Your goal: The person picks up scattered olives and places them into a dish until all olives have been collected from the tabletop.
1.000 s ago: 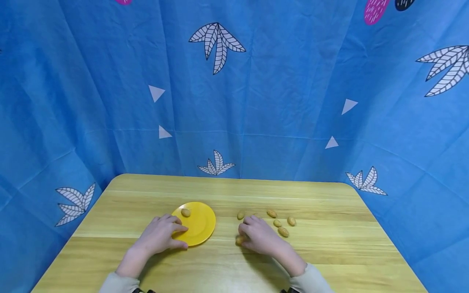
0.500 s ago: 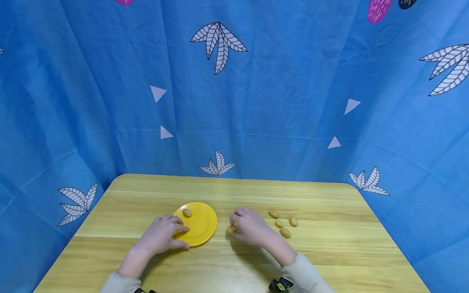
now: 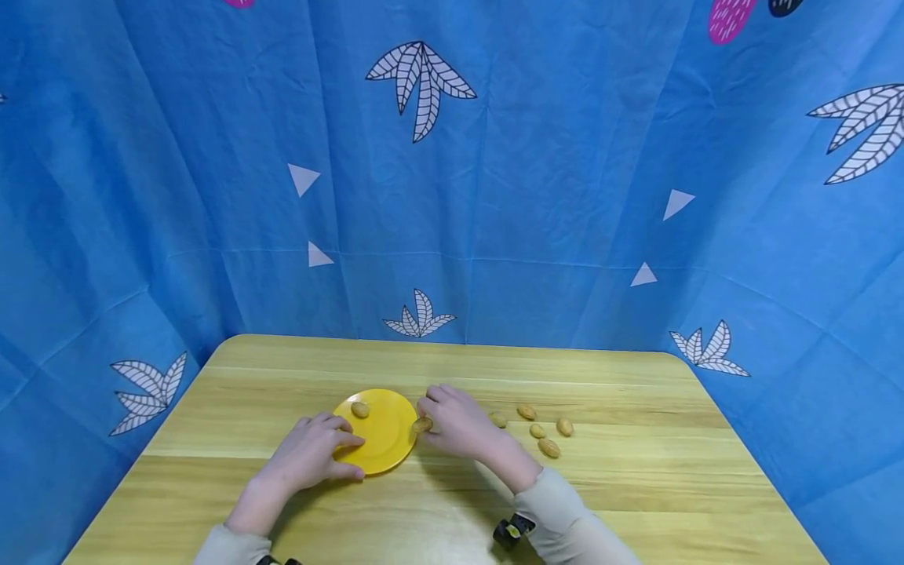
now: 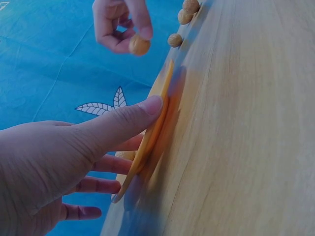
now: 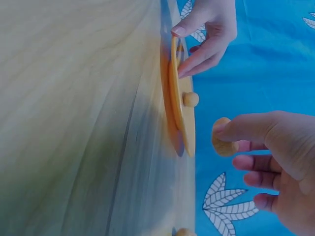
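A yellow plate [image 3: 384, 431] lies on the table, with one peanut [image 3: 360, 410] in its shell near its far rim. My left hand [image 3: 314, 453] holds the plate at its left side; in the left wrist view the thumb rests on the rim, with the fingers reaching over the plate behind it. At the plate's right edge, my right hand [image 3: 459, 424] pinches another peanut [image 5: 224, 137] between thumb and fingers. That held peanut is raised above the table, and the right wrist view shows it apart from the plate.
Several loose peanuts [image 3: 549, 448] lie on the wooden table [image 3: 671, 471] to the right of my right hand, one partly hidden behind its wrist. A blue patterned cloth [image 3: 494, 196] hangs behind and at both sides of the table.
My right hand has carried its peanut leftward, from the loose peanuts to the plate's right edge. The left hand stays at the plate.
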Available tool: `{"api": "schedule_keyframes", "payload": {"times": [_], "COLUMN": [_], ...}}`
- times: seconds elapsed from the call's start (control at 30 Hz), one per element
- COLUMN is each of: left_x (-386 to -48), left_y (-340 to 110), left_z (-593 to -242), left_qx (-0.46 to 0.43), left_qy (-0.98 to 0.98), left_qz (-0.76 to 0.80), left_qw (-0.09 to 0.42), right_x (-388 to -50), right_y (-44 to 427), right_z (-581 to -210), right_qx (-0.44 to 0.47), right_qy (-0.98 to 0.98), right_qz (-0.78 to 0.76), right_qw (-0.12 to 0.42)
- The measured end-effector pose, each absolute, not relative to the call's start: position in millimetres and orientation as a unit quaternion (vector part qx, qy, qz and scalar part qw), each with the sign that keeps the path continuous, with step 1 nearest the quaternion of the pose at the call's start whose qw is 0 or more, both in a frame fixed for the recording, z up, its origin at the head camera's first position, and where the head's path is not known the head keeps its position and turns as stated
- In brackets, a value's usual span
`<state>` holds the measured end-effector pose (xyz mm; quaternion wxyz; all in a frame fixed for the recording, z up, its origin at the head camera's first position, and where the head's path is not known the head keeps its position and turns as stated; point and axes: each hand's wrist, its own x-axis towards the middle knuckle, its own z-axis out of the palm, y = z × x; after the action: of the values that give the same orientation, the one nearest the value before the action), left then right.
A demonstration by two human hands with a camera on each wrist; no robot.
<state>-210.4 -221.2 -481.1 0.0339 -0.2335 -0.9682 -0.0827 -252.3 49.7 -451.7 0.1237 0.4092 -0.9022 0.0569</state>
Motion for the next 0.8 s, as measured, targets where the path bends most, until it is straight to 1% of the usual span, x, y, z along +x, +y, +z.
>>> {"api": "schedule_keyframes", "payload": {"times": [0.13, 0.53, 0.8], "left_x": [-210, -211, -212], "left_y": [-222, -222, -221], "left_z": [-481, -482, -483], "left_qx": [-0.233, -0.232, -0.230], "left_qy": [-0.969, -0.969, -0.969], "left_qz": [-0.082, -0.081, -0.077], "left_qw": [0.033, 0.034, 0.035], "right_x": [-258, -272, -288], "right_y": [39, 11, -3], "right_z": [-453, -448, -456], "right_qx": [0.408, 0.385, 0.381], "right_qy": [-0.902, -0.918, -0.918], "right_qz": [0.047, 0.050, 0.059], "right_qw": [0.129, 0.081, 0.092]}}
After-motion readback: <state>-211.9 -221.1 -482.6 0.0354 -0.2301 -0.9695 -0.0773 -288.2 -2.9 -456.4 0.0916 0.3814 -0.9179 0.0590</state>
